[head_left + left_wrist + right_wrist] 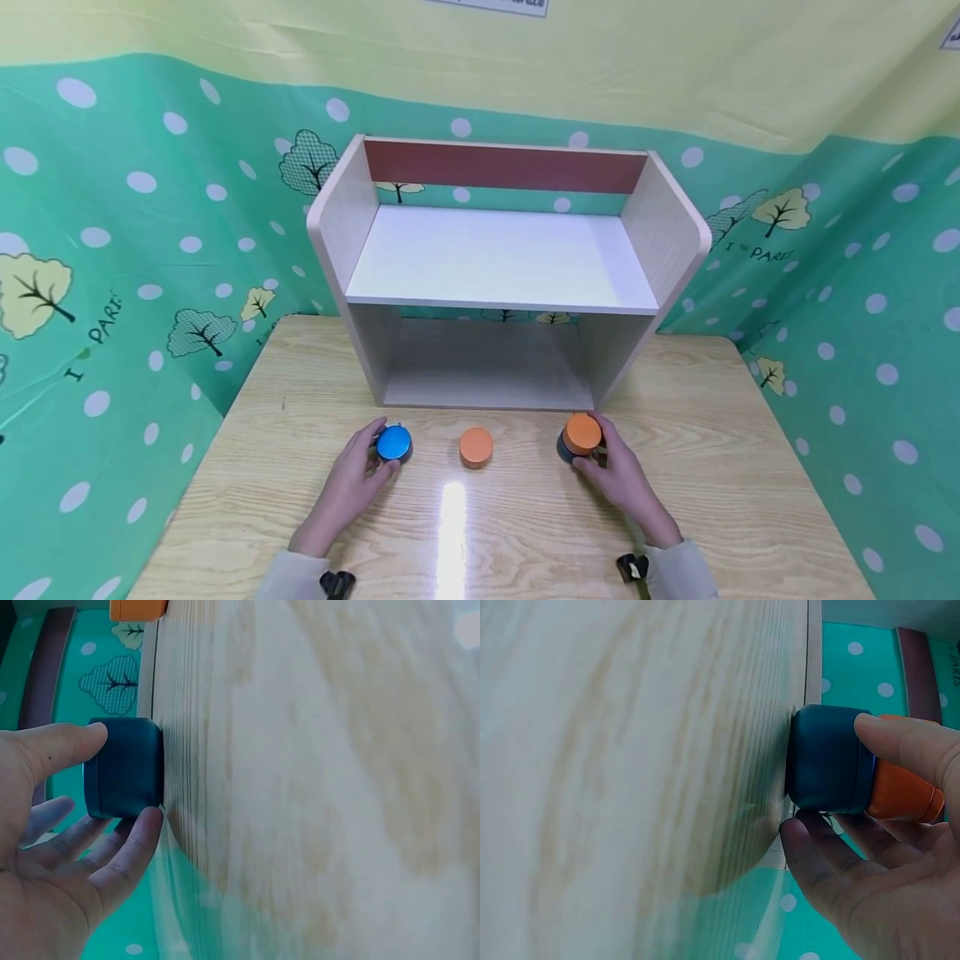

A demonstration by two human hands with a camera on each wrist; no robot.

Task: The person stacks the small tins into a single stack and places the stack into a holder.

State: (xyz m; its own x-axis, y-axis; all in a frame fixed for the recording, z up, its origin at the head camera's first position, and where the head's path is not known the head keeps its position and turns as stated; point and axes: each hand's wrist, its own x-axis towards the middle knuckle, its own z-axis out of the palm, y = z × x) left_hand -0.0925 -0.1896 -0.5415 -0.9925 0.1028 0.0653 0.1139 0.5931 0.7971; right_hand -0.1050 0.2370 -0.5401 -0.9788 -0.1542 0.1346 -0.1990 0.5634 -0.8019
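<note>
My left hand (352, 475) holds a small round blue container (394, 443) on the table at the left. In the left wrist view its thumb lies against one side of the blue container (124, 769), with fingertips at the opposite side. To the right, my right hand (618, 471) grips a dark blue container (829, 757) of the same kind. An orange container (582, 433) sits stacked on top of that one. The right thumb presses near its upper edge, and the fingers curl round the far side. Between the hands, a second orange container (476, 448) stands alone.
Just behind the containers stands a two-level white shelf (502, 258) with a dark red back strip. The wooden table (517, 533) extends to both sides of it. A green and yellow printed curtain (135, 292) hangs round the back and sides.
</note>
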